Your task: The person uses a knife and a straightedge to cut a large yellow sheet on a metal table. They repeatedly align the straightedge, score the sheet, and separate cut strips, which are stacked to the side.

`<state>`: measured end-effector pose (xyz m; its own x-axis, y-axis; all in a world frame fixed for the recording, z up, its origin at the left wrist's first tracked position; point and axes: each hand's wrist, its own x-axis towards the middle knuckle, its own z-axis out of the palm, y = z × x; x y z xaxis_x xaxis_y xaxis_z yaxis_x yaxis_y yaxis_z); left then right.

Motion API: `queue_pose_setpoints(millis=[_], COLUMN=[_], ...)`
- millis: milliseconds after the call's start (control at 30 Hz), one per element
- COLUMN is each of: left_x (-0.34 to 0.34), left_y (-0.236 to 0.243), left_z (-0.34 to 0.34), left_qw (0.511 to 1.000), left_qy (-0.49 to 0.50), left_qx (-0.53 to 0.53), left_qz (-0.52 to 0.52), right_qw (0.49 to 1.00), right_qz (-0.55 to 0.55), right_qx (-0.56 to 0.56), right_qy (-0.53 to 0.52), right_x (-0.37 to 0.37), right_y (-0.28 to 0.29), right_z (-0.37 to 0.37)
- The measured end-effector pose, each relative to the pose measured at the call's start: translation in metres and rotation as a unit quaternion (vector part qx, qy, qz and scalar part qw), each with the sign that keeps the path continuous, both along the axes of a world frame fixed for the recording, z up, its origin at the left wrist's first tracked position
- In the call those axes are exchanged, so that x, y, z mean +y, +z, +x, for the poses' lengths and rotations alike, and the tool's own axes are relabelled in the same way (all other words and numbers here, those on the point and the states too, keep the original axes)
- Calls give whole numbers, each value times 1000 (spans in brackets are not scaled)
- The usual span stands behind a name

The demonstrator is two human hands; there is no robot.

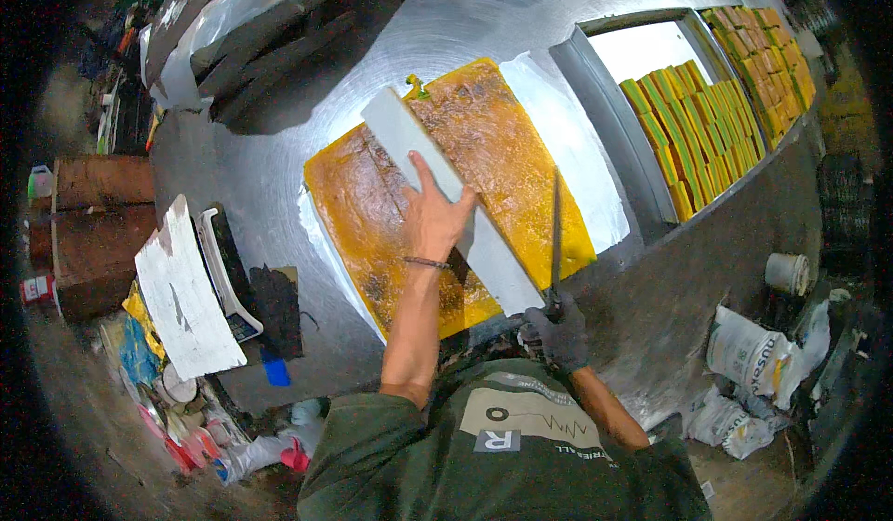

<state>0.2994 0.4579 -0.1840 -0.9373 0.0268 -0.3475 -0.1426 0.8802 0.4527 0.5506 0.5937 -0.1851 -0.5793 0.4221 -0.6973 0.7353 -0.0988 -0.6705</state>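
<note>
left bare hand (435, 219): fingers spread on long flat grey bar (505, 262), slanting far-left to near-right over amber-yellow slab (507, 153) | right dark-gloved hand (561, 332), at bar's near end: grips slim dark knife (555, 233), pointing away, right of bar; slab contact unclear

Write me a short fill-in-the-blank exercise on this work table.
1. The right hand wears a dark ____ and holds a knife.
2. The left hand, on the pale bar, has a bracelet around its ____.
3. The grey-rimmed tray lies to the ____ of the yellow-brown slab.

Missing words: glove; wrist; right.
</note>
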Motion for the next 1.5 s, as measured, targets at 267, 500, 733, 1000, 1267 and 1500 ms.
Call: queue_pose_setpoints(millis=[267, 500, 733, 1000, 1267, 1500], left_x=[74, 74, -2, -7, -27, -37], left_y=[4, -12, -32, -77, -82, -72], left_z=[-13, -15, -169, -276, -283, -264], left_qw=[996, 990, 970, 999, 981, 945], left_qy=[-81, -138, 35, -45, -89, -107], left_qx=[6, 30, 225, 23, 11, -5], left_qz=[19, 9, 84, 15, 169, 309], right_qw=[995, 991, 992, 997, 996, 997], right_qz=[-34, 41, -31, 22, -11, -8], right_qx=[72, 114, 81, 8, -11, -12], right_qy=[-61, -48, -89, -69, -93, -80], right_x=[29, 37, 46, 46, 46, 55], right_y=[-11, -24, -30, -21, -11, -36], right_z=[4, -1, 0, -3, -14, 1])
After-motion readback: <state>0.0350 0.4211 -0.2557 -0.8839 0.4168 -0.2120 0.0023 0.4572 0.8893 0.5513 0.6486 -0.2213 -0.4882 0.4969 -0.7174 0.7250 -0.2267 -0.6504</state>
